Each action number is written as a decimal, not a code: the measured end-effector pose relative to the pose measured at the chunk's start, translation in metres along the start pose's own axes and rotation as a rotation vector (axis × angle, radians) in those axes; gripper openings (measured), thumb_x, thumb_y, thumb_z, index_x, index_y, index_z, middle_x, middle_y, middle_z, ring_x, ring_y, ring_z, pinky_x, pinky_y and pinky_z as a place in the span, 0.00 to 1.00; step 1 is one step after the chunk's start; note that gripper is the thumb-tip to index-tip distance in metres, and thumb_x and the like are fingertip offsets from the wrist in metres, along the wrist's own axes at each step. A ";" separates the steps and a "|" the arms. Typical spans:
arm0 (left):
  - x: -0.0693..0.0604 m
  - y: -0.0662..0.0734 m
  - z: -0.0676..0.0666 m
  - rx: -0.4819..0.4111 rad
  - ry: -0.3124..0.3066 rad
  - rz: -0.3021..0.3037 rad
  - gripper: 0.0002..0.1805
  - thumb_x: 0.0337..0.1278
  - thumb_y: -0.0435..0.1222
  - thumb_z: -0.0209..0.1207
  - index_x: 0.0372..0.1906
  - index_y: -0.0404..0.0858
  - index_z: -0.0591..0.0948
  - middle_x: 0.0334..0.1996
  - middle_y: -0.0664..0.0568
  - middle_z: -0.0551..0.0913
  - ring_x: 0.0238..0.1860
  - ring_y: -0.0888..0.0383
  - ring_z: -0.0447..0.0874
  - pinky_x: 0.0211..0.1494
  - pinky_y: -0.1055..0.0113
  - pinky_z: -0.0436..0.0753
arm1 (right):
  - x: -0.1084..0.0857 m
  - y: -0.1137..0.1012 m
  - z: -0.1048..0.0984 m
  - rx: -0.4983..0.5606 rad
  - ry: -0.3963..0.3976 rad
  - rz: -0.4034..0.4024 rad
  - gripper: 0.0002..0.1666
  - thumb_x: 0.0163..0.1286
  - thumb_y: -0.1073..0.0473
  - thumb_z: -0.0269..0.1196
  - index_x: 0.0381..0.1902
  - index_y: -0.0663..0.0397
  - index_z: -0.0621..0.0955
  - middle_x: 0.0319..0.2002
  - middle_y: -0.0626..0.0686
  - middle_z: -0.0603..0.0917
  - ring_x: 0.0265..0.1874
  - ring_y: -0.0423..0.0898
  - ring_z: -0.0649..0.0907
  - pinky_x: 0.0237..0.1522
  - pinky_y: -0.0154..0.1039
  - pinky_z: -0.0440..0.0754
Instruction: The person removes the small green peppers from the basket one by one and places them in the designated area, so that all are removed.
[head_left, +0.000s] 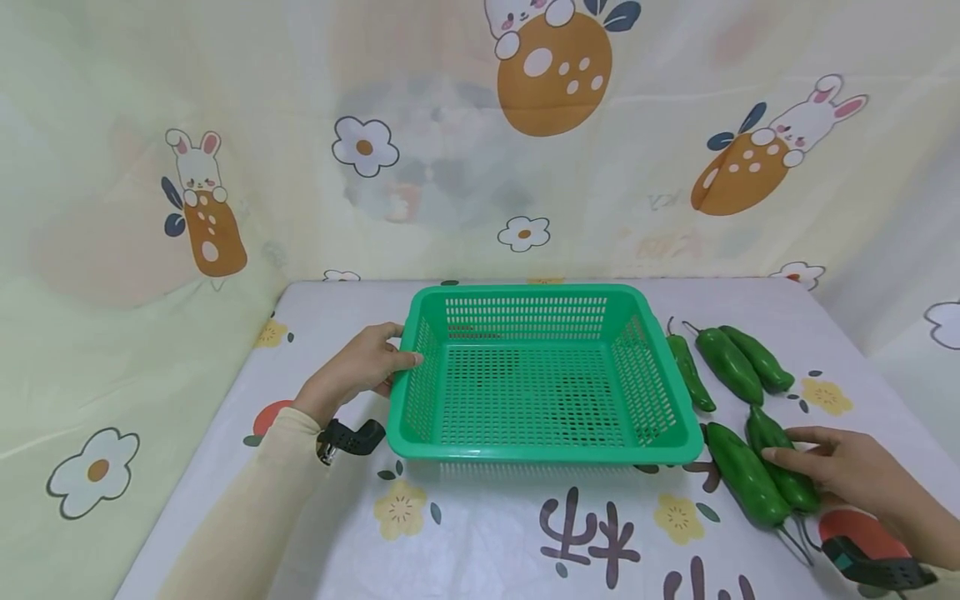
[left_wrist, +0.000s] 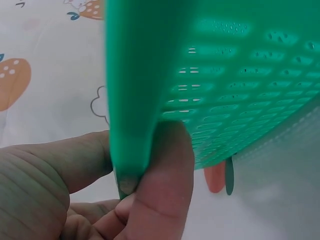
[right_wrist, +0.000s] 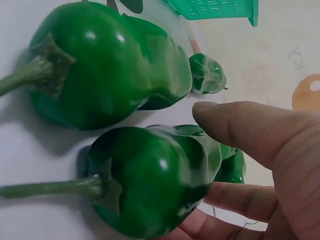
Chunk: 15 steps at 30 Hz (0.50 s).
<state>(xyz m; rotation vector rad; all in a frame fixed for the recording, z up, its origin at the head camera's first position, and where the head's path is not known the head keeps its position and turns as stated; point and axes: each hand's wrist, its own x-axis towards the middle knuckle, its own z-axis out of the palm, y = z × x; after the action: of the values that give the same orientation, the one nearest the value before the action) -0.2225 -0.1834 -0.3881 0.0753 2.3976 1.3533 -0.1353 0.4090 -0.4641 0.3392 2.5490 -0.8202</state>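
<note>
A green plastic basket (head_left: pixel 543 456) with slotted walls stands at the middle of the table, nothing inside it. At its left side my left hand (head_left: pixel 365 367) grips the rim (left_wrist: pixel 132 100), thumb and fingers on either side of the wall. On the right, my right hand (head_left: pixel 855 471) is around a green pepper (head_left: pixel 787 479), its thumb across the left side and its fingers on the far side. That pepper (right_wrist: pixel 145 180) lies on the cloth, stem toward the near edge. A second large green pepper (head_left: pixel 746 479) lies close beside it.
Beyond these, right of the basket, lie a slim green pepper (head_left: pixel 688 371), a broad green pepper (head_left: pixel 727 367) and another green pepper (head_left: pixel 759 358). A white printed cloth (head_left: pixel 480 533) covers the table. Patterned curtains (head_left: pixel 442 192) hang behind and at both sides.
</note>
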 end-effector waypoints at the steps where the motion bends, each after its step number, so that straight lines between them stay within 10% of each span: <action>1: 0.001 0.000 0.000 0.005 -0.003 0.003 0.30 0.75 0.35 0.60 0.74 0.29 0.66 0.43 0.37 0.87 0.32 0.50 0.92 0.38 0.56 0.93 | -0.002 -0.001 0.000 -0.022 0.011 -0.007 0.61 0.68 0.31 0.67 0.70 0.83 0.61 0.44 0.74 0.80 0.36 0.51 0.82 0.35 0.45 0.89; 15: -0.001 -0.009 -0.005 0.162 0.039 0.066 0.30 0.77 0.38 0.59 0.73 0.27 0.68 0.40 0.38 0.86 0.29 0.52 0.91 0.35 0.58 0.92 | -0.011 -0.037 -0.026 -0.307 0.251 -0.150 0.55 0.74 0.30 0.58 0.62 0.85 0.68 0.43 0.80 0.80 0.37 0.69 0.83 0.29 0.54 0.86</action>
<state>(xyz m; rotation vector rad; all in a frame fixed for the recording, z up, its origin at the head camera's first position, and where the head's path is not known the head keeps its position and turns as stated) -0.2217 -0.1926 -0.3933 0.1742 2.5542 1.1962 -0.1472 0.3941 -0.4214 0.1617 2.9103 -0.4463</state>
